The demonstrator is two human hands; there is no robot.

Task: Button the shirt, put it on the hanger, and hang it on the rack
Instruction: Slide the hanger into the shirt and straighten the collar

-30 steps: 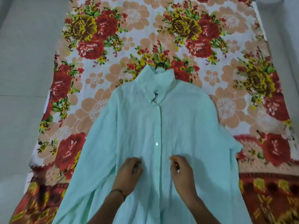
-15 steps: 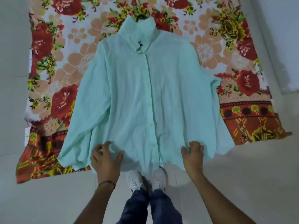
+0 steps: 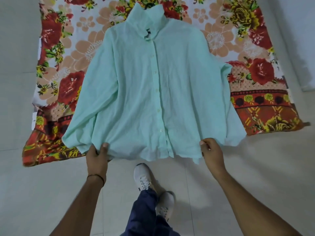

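A mint-green shirt (image 3: 136, 86) lies face up and spread out on a floral blanket (image 3: 68, 53), its row of white buttons fastened down the front. A dark hanger hook (image 3: 148, 5) peeks out above the collar. My left hand (image 3: 97, 159) pinches the hem at the shirt's lower left, thumb on top of the cloth. My right hand (image 3: 211, 152) grips the hem at the lower right, fingers curled round the edge. The hem between my hands is lifted a little off the floor.
The blanket covers pale floor tiles (image 3: 255, 167). My white shoes (image 3: 143, 176) and dark trousers (image 3: 144, 212) stand just below the shirt's hem. A pale wall base (image 3: 305, 48) runs along the right edge.
My hands went from the button placket at mid-shirt down to the hem corners and now pinch it. The view pulled back, showing my legs and feet.
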